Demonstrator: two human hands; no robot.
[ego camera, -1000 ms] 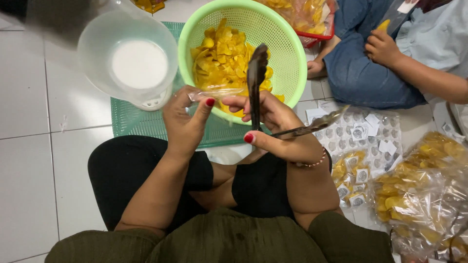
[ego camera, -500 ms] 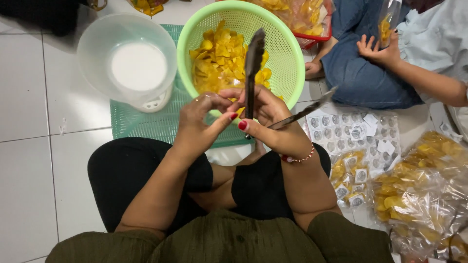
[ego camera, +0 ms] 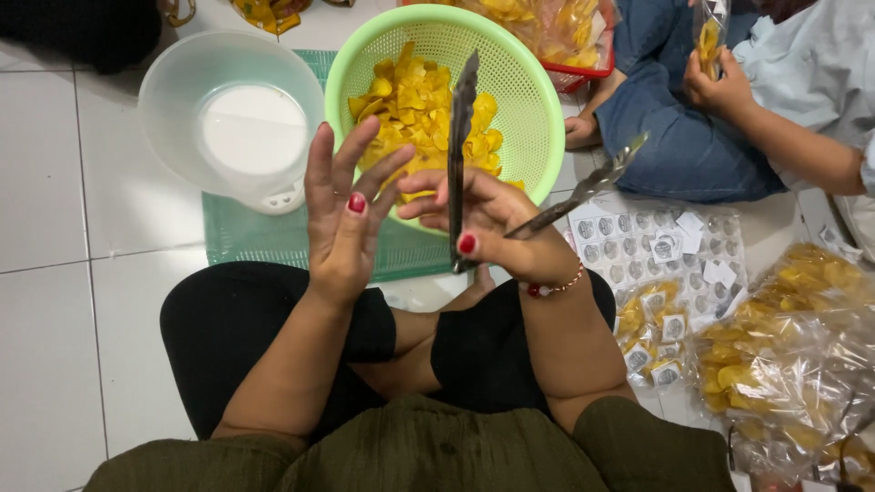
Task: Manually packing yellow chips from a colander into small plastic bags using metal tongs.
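1. Between the two raised hands and the basket beyond them stand metal tongs point(ego camera: 465, 155), gripped at their hinge end by the right hand point(ego camera: 497, 228).
2. One tong arm runs nearly upright, its long axis pointing away from the body over the basket; the other arm point(ego camera: 583, 189) splays out to the right, tip aimed at the co-worker's knee.
3. The right hand's thumb and fingers are curled around the hinge.
4. The left hand point(ego camera: 344, 214) is just beside it, fingers spread and palm open, holding nothing, not touching the tongs.
5. Just beyond both hands sits a green mesh basket point(ego camera: 529, 100) of yellow chips point(ego camera: 410, 105).
6. Beyond the left hand lies a clear plastic tub point(ego camera: 228, 118).
7. Right of the right hand are a sticker sheet point(ego camera: 656, 241) and bagged chips point(ego camera: 784, 364).
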